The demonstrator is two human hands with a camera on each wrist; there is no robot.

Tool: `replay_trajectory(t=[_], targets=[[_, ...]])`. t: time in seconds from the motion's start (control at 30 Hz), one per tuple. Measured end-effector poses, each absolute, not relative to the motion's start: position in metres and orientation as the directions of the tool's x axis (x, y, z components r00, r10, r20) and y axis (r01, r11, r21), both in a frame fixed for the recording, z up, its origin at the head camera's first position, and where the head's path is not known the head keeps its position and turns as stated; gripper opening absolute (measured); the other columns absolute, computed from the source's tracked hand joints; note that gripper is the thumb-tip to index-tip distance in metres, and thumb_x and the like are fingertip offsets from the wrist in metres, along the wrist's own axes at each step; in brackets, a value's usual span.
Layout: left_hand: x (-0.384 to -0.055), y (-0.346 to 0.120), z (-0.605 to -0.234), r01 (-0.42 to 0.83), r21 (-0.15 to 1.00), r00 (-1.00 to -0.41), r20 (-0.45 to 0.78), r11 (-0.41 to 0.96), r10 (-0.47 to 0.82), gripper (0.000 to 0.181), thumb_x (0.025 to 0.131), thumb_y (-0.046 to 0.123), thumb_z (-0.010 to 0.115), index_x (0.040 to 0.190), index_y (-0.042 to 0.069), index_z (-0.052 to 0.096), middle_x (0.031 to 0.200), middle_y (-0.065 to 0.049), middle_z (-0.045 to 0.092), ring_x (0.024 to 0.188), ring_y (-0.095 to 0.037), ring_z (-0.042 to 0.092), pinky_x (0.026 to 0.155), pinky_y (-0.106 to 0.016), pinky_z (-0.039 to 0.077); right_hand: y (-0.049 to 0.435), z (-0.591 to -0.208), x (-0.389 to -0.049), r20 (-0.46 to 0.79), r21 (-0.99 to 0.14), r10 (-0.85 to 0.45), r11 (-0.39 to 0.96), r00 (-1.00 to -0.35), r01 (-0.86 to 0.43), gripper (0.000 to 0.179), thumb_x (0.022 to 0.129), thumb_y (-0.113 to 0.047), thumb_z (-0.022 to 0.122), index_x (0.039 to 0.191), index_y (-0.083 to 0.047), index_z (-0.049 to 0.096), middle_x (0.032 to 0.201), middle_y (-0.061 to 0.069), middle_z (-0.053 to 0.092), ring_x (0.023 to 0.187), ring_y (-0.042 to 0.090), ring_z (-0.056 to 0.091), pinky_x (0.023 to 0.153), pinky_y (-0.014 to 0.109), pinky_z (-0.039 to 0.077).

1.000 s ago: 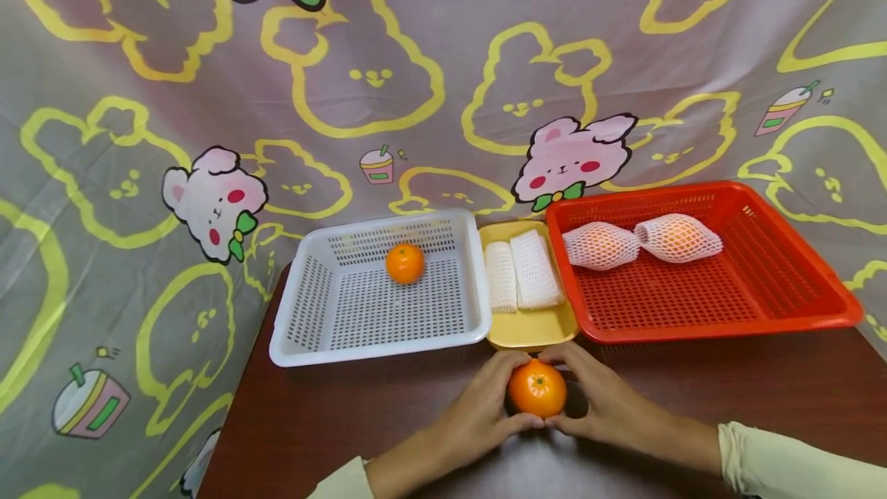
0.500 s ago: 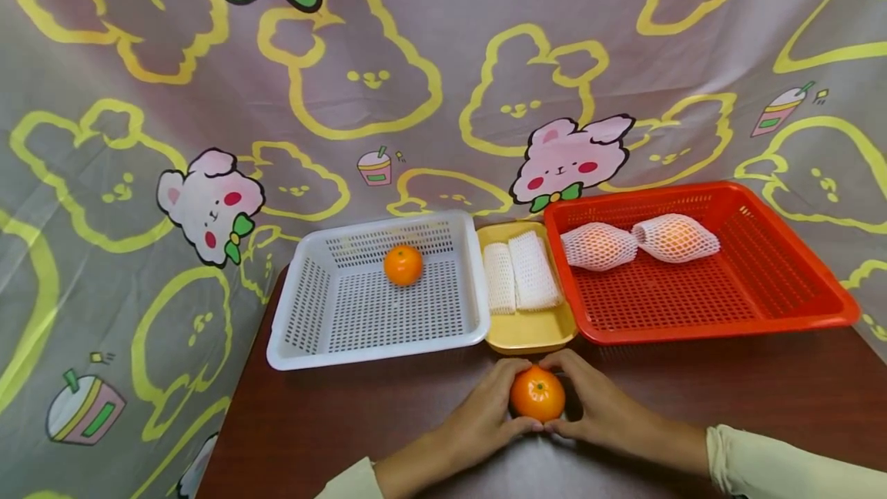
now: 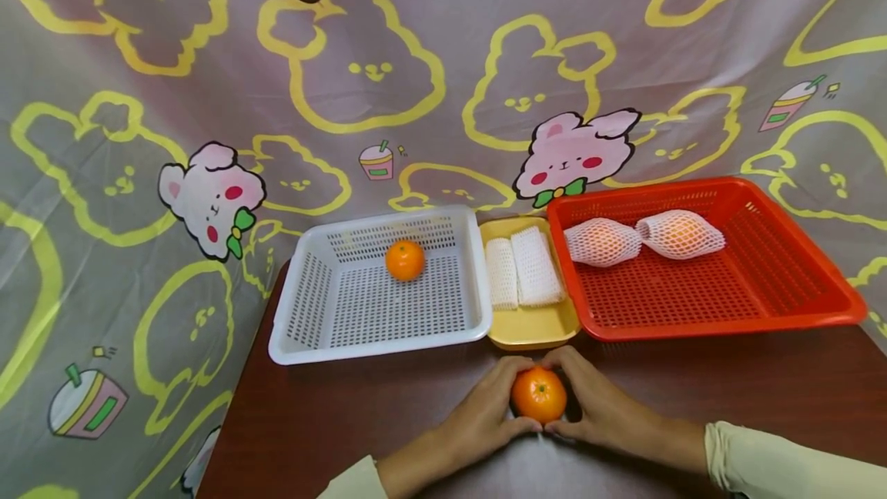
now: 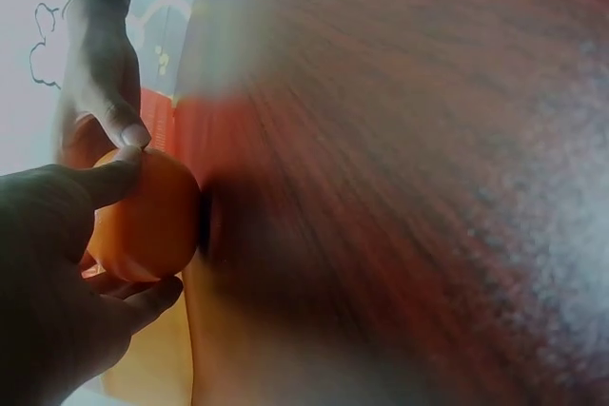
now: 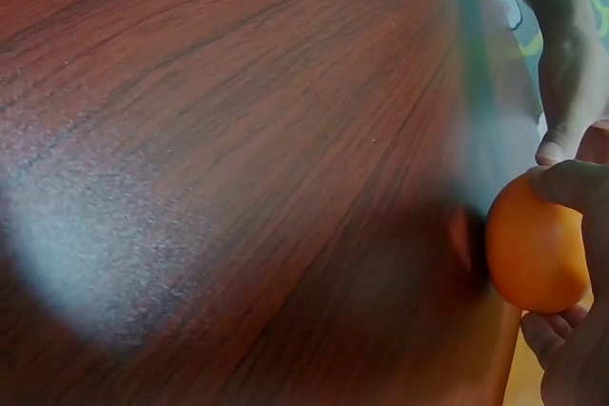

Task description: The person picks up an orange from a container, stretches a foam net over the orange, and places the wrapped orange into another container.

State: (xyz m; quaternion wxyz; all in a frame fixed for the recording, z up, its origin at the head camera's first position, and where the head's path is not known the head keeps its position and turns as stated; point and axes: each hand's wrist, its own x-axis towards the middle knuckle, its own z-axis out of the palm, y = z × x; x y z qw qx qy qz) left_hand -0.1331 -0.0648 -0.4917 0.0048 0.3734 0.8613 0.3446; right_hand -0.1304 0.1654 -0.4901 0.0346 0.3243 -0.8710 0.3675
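Between both hands is an orange (image 3: 540, 396), its stem end facing up, close above or on the table (image 3: 333, 422). My left hand (image 3: 483, 409) curves round its left side, thumb at the near edge and fingers at the far edge. From the other side my right hand (image 3: 601, 406) holds it the same way, and the two thumbs nearly meet in front. The left wrist view shows the orange (image 4: 150, 221) with a dark shadow beside it. In the right wrist view the orange (image 5: 538, 249) sits between thumb and fingers.
A white basket (image 3: 312, 355) at the left holds one orange (image 3: 405, 260). Beside it, a yellow tray (image 3: 530, 333) carries white foam net sleeves (image 3: 537, 268). The red basket (image 3: 721, 326) at the right contains two net-wrapped oranges (image 3: 682, 235). A patterned cloth (image 3: 443, 45) hangs behind.
Both hands keep their hold on the orange, which stays at nearly the same spot. The view shifts slightly; the baskets and their contents stay put.
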Motion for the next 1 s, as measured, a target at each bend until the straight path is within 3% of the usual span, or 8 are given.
replay_trajectory(t=[0.17,0.37,0.57,0.63,0.77,0.93,1.0], targets=[[-0.132,-0.066,-0.493,0.615,0.637,-0.731,0.241,0.464,0.638,0.076,0.08,0.028,0.088,0.14,0.008,0.046,0.139,-0.005,0.055,0.13,-0.015,0.056,0.114,-0.028,0.045,0.165,-0.489,-0.131,0.296,-0.594,-0.549,0.535,-0.782,-0.601,0.075,0.063,-0.025,0.096,0.122,-0.012,0.051,0.119,-0.009,0.053,0.111,0.004,0.055,0.096,0.027,0.052],[-0.131,-0.066,-0.494,0.642,0.599,-0.721,0.261,0.478,0.642,0.072,0.081,0.029,0.087,0.137,0.007,0.048,0.137,-0.006,0.055,0.129,-0.015,0.057,0.113,-0.026,0.046,0.167,-0.479,-0.132,0.259,-0.523,-0.617,0.557,-0.743,-0.645,0.069,0.074,-0.034,0.092,0.124,-0.013,0.05,0.119,-0.008,0.052,0.11,0.005,0.053,0.092,0.029,0.055],[-0.132,-0.065,-0.491,0.674,0.544,-0.706,0.279,0.499,0.65,0.072,0.081,0.031,0.086,0.137,0.007,0.048,0.137,-0.005,0.055,0.128,-0.014,0.058,0.112,-0.026,0.047,0.16,-0.44,-0.145,0.067,-0.442,-0.653,0.658,-0.754,-0.609,0.049,0.087,-0.043,0.081,0.117,-0.014,0.055,0.107,-0.006,0.055,0.093,0.004,0.053,0.072,0.024,0.054],[-0.132,-0.064,-0.489,0.675,0.543,-0.704,0.271,0.499,0.657,0.072,0.081,0.03,0.087,0.137,0.007,0.048,0.136,-0.005,0.054,0.128,-0.014,0.057,0.112,-0.026,0.046,0.154,-0.425,-0.155,-0.015,-0.432,-0.644,0.694,-0.765,-0.576,0.045,0.088,-0.037,0.079,0.116,-0.012,0.056,0.105,-0.003,0.058,0.087,0.006,0.055,0.069,0.025,0.053],[-0.133,-0.063,-0.489,0.665,0.55,-0.71,0.255,0.506,0.656,0.072,0.079,0.03,0.088,0.135,0.007,0.048,0.135,-0.005,0.055,0.127,-0.014,0.058,0.112,-0.025,0.046,0.14,-0.399,-0.188,-0.063,-0.426,-0.588,0.747,-0.807,-0.51,0.035,0.089,-0.024,0.077,0.113,-0.005,0.059,0.104,0.007,0.066,0.083,0.015,0.061,0.07,0.032,0.056],[-0.132,-0.063,-0.488,0.629,0.581,-0.733,0.219,0.517,0.644,0.073,0.078,0.028,0.089,0.135,0.006,0.049,0.134,-0.006,0.055,0.127,-0.016,0.058,0.114,-0.027,0.045,0.119,-0.384,-0.24,-0.096,-0.461,-0.52,0.779,-0.848,-0.426,0.027,0.091,-0.014,0.071,0.108,0.003,0.061,0.096,0.014,0.067,0.084,0.025,0.064,0.078,0.04,0.057],[-0.132,-0.064,-0.488,0.615,0.594,-0.74,0.208,0.519,0.639,0.073,0.078,0.027,0.089,0.135,0.006,0.049,0.134,-0.007,0.056,0.127,-0.016,0.058,0.114,-0.027,0.045,0.11,-0.385,-0.261,-0.14,-0.44,-0.518,0.796,-0.844,-0.416,0.029,0.093,-0.014,0.068,0.111,0.007,0.06,0.098,0.018,0.068,0.091,0.03,0.066,0.086,0.044,0.057]])
